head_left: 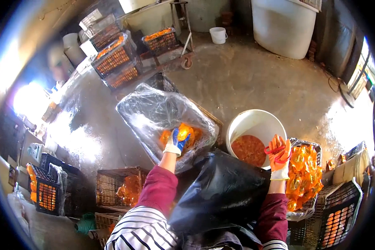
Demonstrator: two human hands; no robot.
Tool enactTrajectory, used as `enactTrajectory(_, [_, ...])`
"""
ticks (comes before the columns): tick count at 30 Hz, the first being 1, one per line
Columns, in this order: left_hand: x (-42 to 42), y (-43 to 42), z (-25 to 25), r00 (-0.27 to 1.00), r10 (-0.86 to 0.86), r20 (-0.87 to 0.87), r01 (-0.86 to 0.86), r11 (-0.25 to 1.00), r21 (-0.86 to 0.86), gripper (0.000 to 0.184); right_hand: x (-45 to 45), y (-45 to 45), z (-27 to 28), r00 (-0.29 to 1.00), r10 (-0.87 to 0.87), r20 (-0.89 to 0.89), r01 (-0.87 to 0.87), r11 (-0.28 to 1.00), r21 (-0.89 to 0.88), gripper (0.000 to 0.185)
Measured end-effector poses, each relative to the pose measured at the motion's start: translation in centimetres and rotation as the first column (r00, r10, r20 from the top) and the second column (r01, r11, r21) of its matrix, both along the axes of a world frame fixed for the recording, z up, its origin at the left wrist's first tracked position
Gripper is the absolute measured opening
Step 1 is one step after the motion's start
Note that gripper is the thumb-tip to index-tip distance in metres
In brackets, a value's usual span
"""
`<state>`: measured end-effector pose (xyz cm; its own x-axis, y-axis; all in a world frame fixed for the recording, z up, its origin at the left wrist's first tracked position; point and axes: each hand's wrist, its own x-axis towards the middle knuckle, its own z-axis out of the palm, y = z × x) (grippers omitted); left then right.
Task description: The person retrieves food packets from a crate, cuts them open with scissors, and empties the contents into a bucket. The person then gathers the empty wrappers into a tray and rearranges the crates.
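Observation:
My left hand (177,141), in a blue and white glove, grips a shiny orange packet (185,131) inside a crate lined with clear plastic (154,104). More orange packets lie beneath it in the liner. My right hand (278,156), in an orange and white glove, holds red-handled scissors (275,149); its fingers point forward and the blades cannot be made out. It is between a white bucket (254,118) with reddish-brown contents (248,150) and a crate heaped with orange packets (305,175). A black plastic apron (221,187) covers my lap.
Stacked crates of orange packets (114,58) stand at the back left, beside a wheeled cart (177,61). A large white tub (284,27) and a small white bucket (218,35) are at the back. More crates stand at lower left (46,187) and lower right (337,216).

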<state>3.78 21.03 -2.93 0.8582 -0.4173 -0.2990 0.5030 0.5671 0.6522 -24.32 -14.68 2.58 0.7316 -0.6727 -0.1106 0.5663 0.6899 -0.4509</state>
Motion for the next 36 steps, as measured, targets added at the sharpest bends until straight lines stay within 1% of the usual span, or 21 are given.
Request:
enactTrajectory(3, [-1.1, -2.8, 2.9, 0.987, -0.159, 0.036, 0.16, 0.986, -0.04, 0.04, -0.2, -0.3, -0.3, 1.0, 0.009, -0.01, -0.009, 1.0, -0.015, 0.046])
enactTrajectory(4, [-1.2, -3.9, 3.2, 0.973, -0.219, -0.075, 0.2, 0.958, -0.205, 0.042, 0.0, -0.4, -0.5, 0.999, 0.006, -0.051, -0.005, 1.0, 0.004, 0.046])
enactTrajectory(5, [-0.3, -5.2, 1.6, 0.817, -0.288, 0.5, 0.128, 0.935, 0.33, 0.042, 0.3, -0.2, -0.2, 0.996, 0.013, -0.091, -0.011, 1.0, 0.021, 0.046])
enactTrajectory(6, [0.6, -6.5, -0.1, 0.352, -0.563, 0.748, -0.248, 0.714, 0.655, 0.043, 0.4, -0.1, 0.1, 0.991, 0.014, -0.135, -0.009, 0.999, 0.039, 0.047])
enactTrajectory(9, [-3.7, -11.7, 8.4, 0.791, -0.353, 0.499, 0.178, 0.914, 0.364, 0.04, 0.1, -0.4, -0.8, 0.994, 0.087, -0.061, -0.089, 0.996, -0.033, 0.05])
enactTrajectory(11, [-3.4, -13.5, 9.9, 0.864, -0.32, 0.39, 0.131, 0.89, 0.438, 0.039, -0.4, -0.1, -0.4, 0.994, 0.111, -0.011, -0.111, 0.979, -0.168, 0.052])
enactTrajectory(12, [-3.3, -14.5, 10.7, 0.895, -0.295, 0.333, 0.113, 0.875, 0.471, 0.039, -0.2, 0.0, 0.7, 0.989, 0.105, -0.108, -0.112, 0.992, -0.06, 0.054])
enactTrajectory(14, [-0.3, -17.1, 6.6, 0.772, -0.048, 0.634, -0.204, 0.926, 0.319, 0.042, 0.1, 1.2, 3.2, 0.99, 0.03, -0.135, -0.031, 1.0, -0.006, 0.046])
enactTrajectory(16, [-0.1, -18.0, 6.1, 0.641, -0.236, 0.731, -0.401, 0.709, 0.58, 0.042, 0.3, 1.0, 3.4, 0.992, 0.029, -0.12, -0.036, 0.998, -0.057, 0.046])
enactTrajectory(19, [-2.0, -20.0, 1.6, 0.478, -0.732, 0.485, -0.361, 0.34, 0.868, 0.045, 1.1, 1.3, 3.8, 0.993, 0.004, -0.116, -0.018, 0.993, -0.115, 0.045])
enactTrajectory(20, [-3.4, -20.3, 0.9, 0.499, -0.73, 0.467, -0.519, 0.18, 0.836, 0.04, 1.4, 1.3, 3.9, 0.993, -0.009, -0.115, -0.007, 0.991, -0.131, 0.045])
enactTrajectory(24, [0.3, -19.8, -2.3, 0.672, -0.517, 0.53, -0.13, 0.623, 0.772, 0.029, 2.1, -0.2, 0.1, 0.964, 0.081, -0.252, -0.159, 0.938, -0.307, 0.053])
enactTrajectory(26, [3.0, -20.0, -1.4, 0.771, -0.505, 0.388, 0.448, 0.863, 0.234, 0.015, 2.1, 0.3, 0.2, 0.943, 0.1, -0.317, -0.228, 0.888, -0.4, 0.043])
enactTrajectory(27, [2.6, -19.6, -0.9, 0.793, -0.536, 0.289, 0.593, 0.788, -0.165, 0.013, 1.8, 1.0, 0.7, 0.937, 0.11, -0.33, -0.238, 0.895, -0.377, 0.039])
enactTrajectory(28, [-0.3, -19.7, 3.1, 0.945, -0.31, 0.1, 0.31, 0.951, 0.02, 0.015, 1.6, 1.0, 0.5, 0.946, 0.197, -0.259, -0.279, 0.901, -0.333, 0.039])
enactTrajectory(29, [-0.8, -20.1, 4.8, 0.953, -0.285, -0.101, 0.292, 0.954, 0.07, 0.016, 1.4, 1.0, 0.2, 0.941, 0.281, -0.189, -0.326, 0.9, -0.288, 0.039])
enactTrajectory(31, [-2.4, -20.4, 5.9, 0.894, -0.331, 0.303, 0.256, 0.931, 0.26, 0.018, 2.6, 0.2, -2.8, 0.897, 0.287, -0.337, -0.393, 0.866, -0.309, 0.037])
enactTrajectory(32, [-3.2, -20.8, 6.5, 0.794, -0.343, 0.501, 0.167, 0.916, 0.364, 0.021, 4.2, 0.9, -3.4, 0.821, 0.114, -0.559, -0.315, 0.908, -0.277, 0.032])
enactTrajectory(33, [-4.0, -21.6, 7.0, 0.786, -0.306, 0.537, 0.15, 0.938, 0.314, 0.024, 4.4, 0.7, -4.5, 0.788, 0.086, -0.609, -0.391, 0.834, -0.388, 0.029])
enactTrajectory(34, [-5.8, -21.9, 8.0, 0.974, -0.177, 0.144, 0.196, 0.972, -0.127, 0.028, 4.2, 0.8, -5.1, 0.754, 0.055, -0.654, -0.471, 0.739, -0.481, 0.026])
enactTrajectory(36, [-6.0, -22.3, 6.0, 0.958, -0.287, 0.015, 0.279, 0.916, -0.289, 0.041, 3.5, 1.7, -2.6, 0.697, 0.061, -0.714, -0.593, 0.609, -0.527, 0.026])
